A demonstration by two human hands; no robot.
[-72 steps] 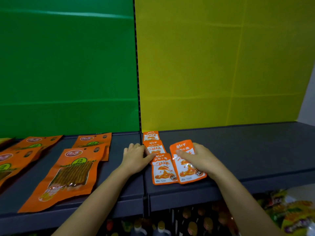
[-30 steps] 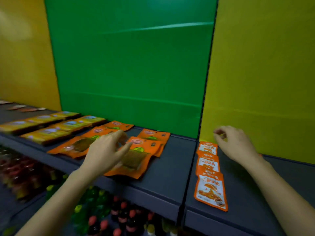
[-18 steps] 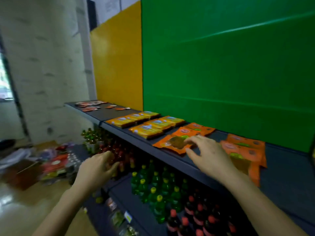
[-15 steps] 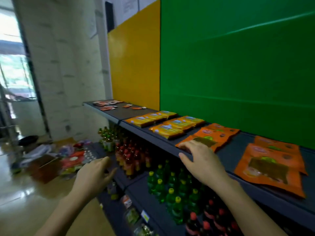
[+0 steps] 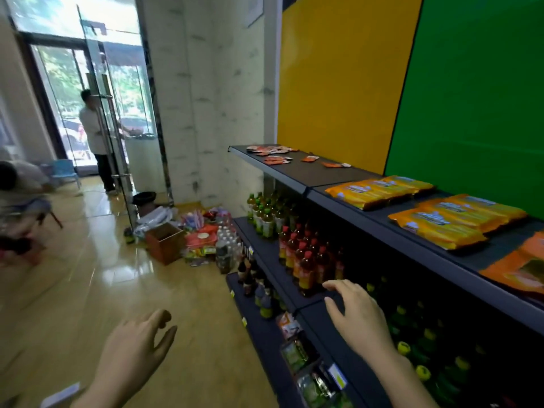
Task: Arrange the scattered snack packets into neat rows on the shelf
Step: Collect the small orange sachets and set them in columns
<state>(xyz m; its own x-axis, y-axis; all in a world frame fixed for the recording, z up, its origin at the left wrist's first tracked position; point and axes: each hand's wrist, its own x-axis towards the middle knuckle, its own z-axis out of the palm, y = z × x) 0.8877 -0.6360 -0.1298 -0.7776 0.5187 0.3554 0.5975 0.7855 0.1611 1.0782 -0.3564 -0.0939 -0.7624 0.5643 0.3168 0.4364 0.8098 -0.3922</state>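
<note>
Snack packets (image 5: 274, 154) well beyond left grip (image 5: 132, 348), right grip (image 5: 357, 316), both empty

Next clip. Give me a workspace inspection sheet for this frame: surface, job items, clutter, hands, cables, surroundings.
Surface: dark top shelf, with yellow and green panels behind it.
Job's things: small orange packets lie scattered at the far end; nearer, yellow packets lie in overlapping rows.
Clutter: cardboard box and loose goods on the floor.
Hands: left hand and right hand are open and hold nothing, both below the top shelf.
Cables: nothing seen.
Surroundings: bottles on the lower shelves; a person at the glass door.
</note>
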